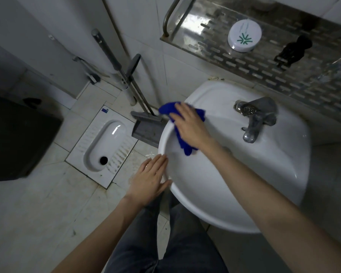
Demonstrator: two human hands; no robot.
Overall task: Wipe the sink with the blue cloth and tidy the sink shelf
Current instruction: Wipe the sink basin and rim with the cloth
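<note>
Here, in the head view, the soft blue cloth (180,123) is being pressed flat under the right hand (189,125) onto the far-left rim of the glossy white sink (244,184). The left hand (150,180), open and empty, is being rested on the near rim, probably for balance. The perforated steel shelf (264,62) is being left untouched.

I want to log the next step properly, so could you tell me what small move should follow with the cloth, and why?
Probably sweep the blue cloth along the sink rim toward the tap. The right hand presses it flat on the far-left rim, the left hand rests open at the near edge, and the rest of the rim is not under the cloth.
</note>
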